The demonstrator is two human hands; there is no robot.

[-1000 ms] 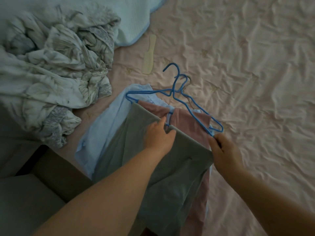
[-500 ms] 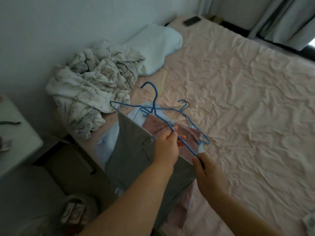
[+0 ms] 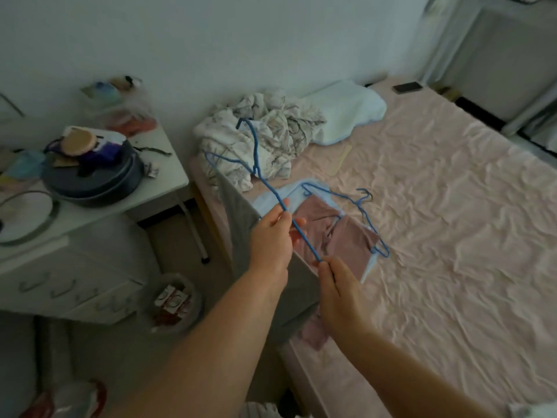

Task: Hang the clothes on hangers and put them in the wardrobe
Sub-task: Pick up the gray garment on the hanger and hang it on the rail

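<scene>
A blue wire hanger is lifted above the bed's near edge, with a grey garment draped from it. My left hand pinches the hanger's shoulder wire near the middle. My right hand grips the hanger's lower right end. On the bed lie a pink garment on top of a light blue garment, with more blue hangers resting over them.
A crumpled white patterned blanket and a pale pillow lie at the head of the pink bed. A cluttered white table and a drawer unit stand to the left. A bin sits on the floor.
Both hands have raised the hanger with the grey garment off the pile. The view has pulled back and up, showing the table and the wall.
</scene>
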